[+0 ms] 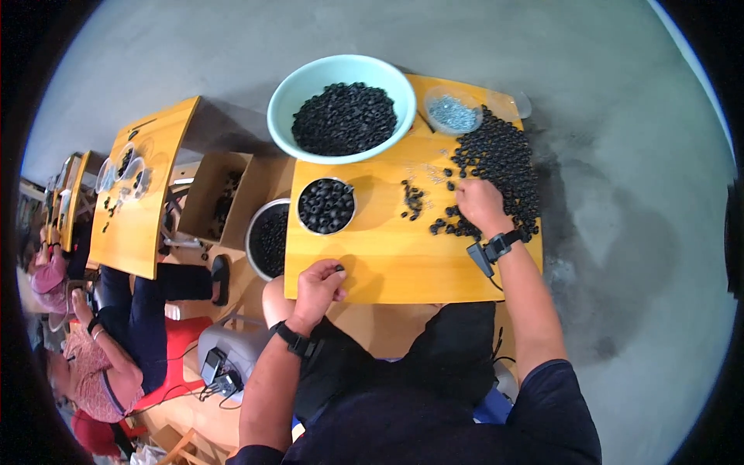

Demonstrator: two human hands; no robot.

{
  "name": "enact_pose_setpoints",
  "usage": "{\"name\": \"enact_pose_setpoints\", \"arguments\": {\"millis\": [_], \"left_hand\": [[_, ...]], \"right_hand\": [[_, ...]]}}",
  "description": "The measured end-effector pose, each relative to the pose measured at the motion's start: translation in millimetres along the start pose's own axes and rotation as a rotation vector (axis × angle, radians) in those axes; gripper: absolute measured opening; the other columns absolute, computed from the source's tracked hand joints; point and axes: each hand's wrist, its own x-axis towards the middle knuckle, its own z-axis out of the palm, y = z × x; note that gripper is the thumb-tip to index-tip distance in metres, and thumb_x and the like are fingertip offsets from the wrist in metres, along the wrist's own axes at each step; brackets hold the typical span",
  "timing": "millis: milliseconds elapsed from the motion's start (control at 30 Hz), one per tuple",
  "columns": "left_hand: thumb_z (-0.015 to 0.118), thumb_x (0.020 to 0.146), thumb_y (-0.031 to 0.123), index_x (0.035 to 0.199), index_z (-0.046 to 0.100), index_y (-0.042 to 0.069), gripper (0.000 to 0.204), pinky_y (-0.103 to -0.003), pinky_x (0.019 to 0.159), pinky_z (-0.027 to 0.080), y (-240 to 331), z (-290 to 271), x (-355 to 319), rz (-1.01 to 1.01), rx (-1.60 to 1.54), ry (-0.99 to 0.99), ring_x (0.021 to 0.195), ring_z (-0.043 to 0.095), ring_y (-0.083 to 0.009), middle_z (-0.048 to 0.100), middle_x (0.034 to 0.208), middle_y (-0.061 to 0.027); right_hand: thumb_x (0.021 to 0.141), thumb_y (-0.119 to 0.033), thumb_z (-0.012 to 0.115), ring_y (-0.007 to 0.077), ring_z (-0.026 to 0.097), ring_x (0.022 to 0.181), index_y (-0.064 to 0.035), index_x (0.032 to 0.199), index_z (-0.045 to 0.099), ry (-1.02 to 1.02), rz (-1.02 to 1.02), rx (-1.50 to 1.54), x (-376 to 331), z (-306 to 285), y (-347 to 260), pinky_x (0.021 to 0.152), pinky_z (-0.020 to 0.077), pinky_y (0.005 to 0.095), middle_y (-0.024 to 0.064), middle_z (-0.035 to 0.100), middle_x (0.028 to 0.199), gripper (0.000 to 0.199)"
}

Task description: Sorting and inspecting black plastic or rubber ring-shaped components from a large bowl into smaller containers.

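Observation:
My left hand (318,285) rests at the near left edge of a small yellow wooden table (387,256), pinching a small black ring-shaped part (339,268) between its fingertips. My right hand (482,204) lies palm down on the table's right side, its fingers among a spread of black ring parts (500,167). A little heap of the same parts (412,198) lies in the middle. Close to my left hand stands a small metal bowl of black parts (326,205). Both wrists wear black bands.
A large pale green basin of black parts (341,108) sits at the far left corner, a clear bowl of small metal pieces (452,112) beside it. A metal pot (268,239) and cardboard box (221,194) stand left of the table. Other people sit at yellow tables (143,186) on the left.

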Motion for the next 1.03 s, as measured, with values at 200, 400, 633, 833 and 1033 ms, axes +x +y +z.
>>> {"name": "enact_pose_setpoints", "arguments": {"millis": [200, 400, 633, 833, 1033], "left_hand": [[0.064, 0.088, 0.002, 0.106, 0.060, -0.002, 0.019, -0.023, 0.050, 0.049, 2.5, 1.2, 1.1, 0.017, -0.022, -0.027, 0.058, 0.062, -0.0114, 0.064, 0.078, -0.0051], [0.065, 0.087, 0.000, 0.101, 0.064, 0.002, 0.014, -0.021, 0.060, 0.051, -5.2, -0.8, -2.0, 0.042, -0.157, -0.081, 0.068, 0.063, -0.0093, 0.065, 0.082, -0.0019], [0.060, 0.089, -0.004, 0.107, 0.062, -0.001, 0.018, -0.025, 0.071, 0.055, 15.2, 20.6, -41.3, 0.137, -0.271, -0.233, 0.079, 0.065, -0.0129, 0.068, 0.097, -0.0074], [0.060, 0.092, -0.001, 0.108, 0.062, 0.002, 0.016, -0.030, 0.080, 0.056, 41.0, 37.1, -84.0, 0.188, -0.366, -0.380, 0.089, 0.067, -0.0180, 0.068, 0.103, -0.0124], [0.061, 0.094, 0.008, 0.116, 0.060, 0.003, 0.023, -0.033, 0.083, 0.055, 48.9, 33.3, -101.7, 0.334, -0.431, -0.523, 0.091, 0.067, -0.0199, 0.069, 0.104, -0.0139]], "right_hand": [[0.083, -0.014, 0.059, 0.0386, 0.064, 0.079, -0.0002, 0.078, 0.065, 0.035, 0.020, -0.037, 5.0, -3.6, -7.0, 0.069, 0.0525, 0.0480, 0.0210, 0.065, 0.079, 0.016], [0.084, -0.010, 0.060, 0.0364, 0.063, 0.064, 0.0018, 0.077, 0.060, 0.248, 0.022, 0.050, -7.8, -14.9, -4.8, 0.059, 0.0493, 0.0422, 0.0212, 0.060, 0.067, 0.014], [0.085, -0.005, 0.062, 0.0130, 0.061, 0.057, 0.0030, 0.085, 0.063, 0.153, 0.043, 0.683, -66.1, -43.0, -39.2, 0.054, 0.0460, 0.0276, 0.0084, 0.060, 0.062, 0.008], [0.090, -0.004, 0.059, 0.0081, 0.060, 0.059, 0.0032, 0.086, 0.063, -0.058, 0.020, 1.077, -117.6, -49.6, -98.7, 0.055, 0.0480, 0.0222, 0.0011, 0.060, 0.068, 0.009], [0.093, -0.008, 0.060, 0.0101, 0.063, 0.059, -0.0003, 0.092, 0.064, -0.258, 0.043, 1.309, -154.3, -61.6, -142.6, 0.054, 0.0524, 0.0238, 0.0034, 0.064, 0.071, 0.009]]}}
